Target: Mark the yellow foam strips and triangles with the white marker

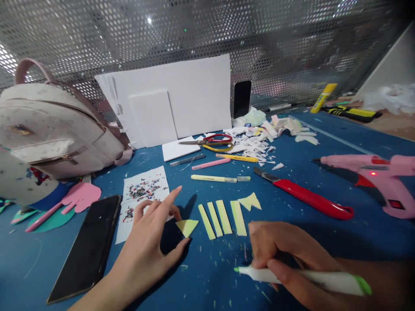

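My left hand (152, 235) holds a small yellow-green triangle (187, 227) between thumb and fingertips, with the index finger raised. In my right hand (288, 255) is a white marker (324, 280), its green tip pointing left, just above or on the blue table. Between the hands lie several pale yellow-green strips (224, 217) side by side. A zigzag-edged piece (250, 201) of the same colour sits at the top right of the strips.
A red cutter (308, 198) and a pink glue gun (372, 172) lie on the right. Pens, scissors (217, 141) and white scraps (249, 144) are behind. A black phone (87, 246), specked paper (145, 190) and a backpack (58, 125) occupy the left.
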The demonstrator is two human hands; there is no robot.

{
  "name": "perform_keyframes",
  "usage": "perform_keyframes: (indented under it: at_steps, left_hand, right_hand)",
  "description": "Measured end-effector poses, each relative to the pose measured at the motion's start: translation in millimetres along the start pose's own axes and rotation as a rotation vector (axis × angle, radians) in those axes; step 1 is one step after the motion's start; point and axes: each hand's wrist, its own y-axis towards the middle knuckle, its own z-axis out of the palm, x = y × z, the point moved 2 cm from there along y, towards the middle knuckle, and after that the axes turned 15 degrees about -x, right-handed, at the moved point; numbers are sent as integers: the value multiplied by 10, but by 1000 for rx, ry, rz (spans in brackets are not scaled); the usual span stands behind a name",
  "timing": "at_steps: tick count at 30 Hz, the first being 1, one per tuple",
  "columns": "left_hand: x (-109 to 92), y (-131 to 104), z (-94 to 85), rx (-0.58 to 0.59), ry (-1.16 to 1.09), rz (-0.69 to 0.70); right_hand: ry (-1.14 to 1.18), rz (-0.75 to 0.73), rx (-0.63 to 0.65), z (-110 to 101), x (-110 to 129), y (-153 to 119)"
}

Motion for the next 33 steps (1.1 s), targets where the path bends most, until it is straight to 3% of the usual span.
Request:
perform_keyframes:
  at_steps: [6,12,17,24,33]
  left_hand:
    - [-49,-18,-9,-14,19,-5]
    - [-101,-64,11,31,-206,-85]
    - [-58,-19,-20,29,-128,8]
    - [6,26,-39,110,-162,-9]
    - [32,10,2,54,-173,2]
  right_hand:
    - [-40,-7,-34,17,41,19]
    - [7,-29,-23,29,22,9]
    - [26,-40,-42,37,7,-2]
    - [12,-37,-49,33,16,-7]
    - [11,-42,-26,32,15,19]
